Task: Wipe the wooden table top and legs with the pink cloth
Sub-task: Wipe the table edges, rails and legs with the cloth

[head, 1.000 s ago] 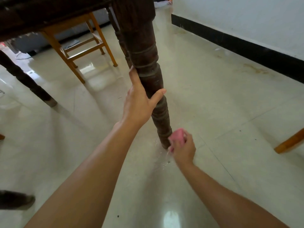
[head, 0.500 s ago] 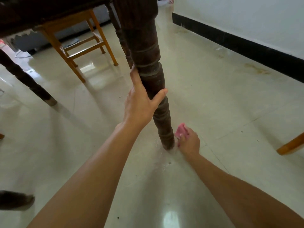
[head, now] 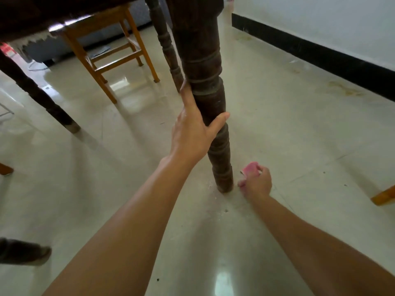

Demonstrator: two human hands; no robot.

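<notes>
A dark turned wooden table leg (head: 203, 67) stands in front of me, running from the table's underside down to the tiled floor. My left hand (head: 192, 133) grips this leg at mid height, thumb on the right side, fingers wrapped behind. My right hand (head: 256, 182) is low by the floor, just right of the leg's foot (head: 224, 182), closed around the bunched pink cloth (head: 250, 168). A small gap shows between the cloth and the leg. The table top is seen only from below, as a dark edge (head: 42, 16) at upper left.
Two more dark table legs stand behind (head: 166, 45) and at left (head: 38, 97). A light wooden chair (head: 111, 56) sits under the table. Another light wood leg (head: 384, 195) pokes in at right. The white wall with black skirting (head: 320, 50) runs along the right. A dark shoe (head: 21, 251) is at lower left.
My right hand with the cloth moved from the front of the leg's foot around to its right side and slightly away. The left hand kept its grip on the leg.
</notes>
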